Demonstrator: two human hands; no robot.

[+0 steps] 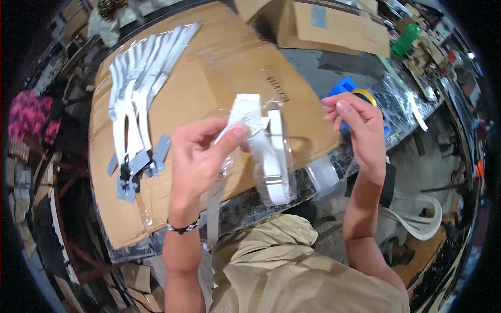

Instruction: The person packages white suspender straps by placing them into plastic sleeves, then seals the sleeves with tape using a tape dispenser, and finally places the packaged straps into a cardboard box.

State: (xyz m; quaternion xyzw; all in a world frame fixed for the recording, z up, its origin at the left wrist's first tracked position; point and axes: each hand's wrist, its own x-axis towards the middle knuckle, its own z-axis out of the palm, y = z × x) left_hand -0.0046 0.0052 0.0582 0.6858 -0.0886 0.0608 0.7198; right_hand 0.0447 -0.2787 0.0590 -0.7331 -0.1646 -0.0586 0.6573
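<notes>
My left hand (pixel 201 154) pinches a folded white strap (pixel 272 164) in a clear plastic sleeve, thumb on top, above the cardboard sheet (pixel 209 99). Below that hand hangs a flat grey strip (pixel 213 211); where its upper end goes is hidden. My right hand (pixel 360 122) is raised apart from the strap, close to a blue tape dispenser (pixel 342 86) with a yellow-rimmed roll. Its fingers are curled towards the thumb, and I cannot make out anything between them. At the left of the cardboard lie several plastic-wrapped white straps (pixel 138 83) with grey tags (pixel 140 161).
An open cardboard box (pixel 334 28) stands at the back of the table. Beyond it are a green bottle (pixel 406 39) and clutter. Crumpled clear plastic (pixel 394 104) covers the right side. A small clear plastic piece (pixel 322 175) lies at the front edge. Pink-and-black fabric (pixel 32 117) is at far left.
</notes>
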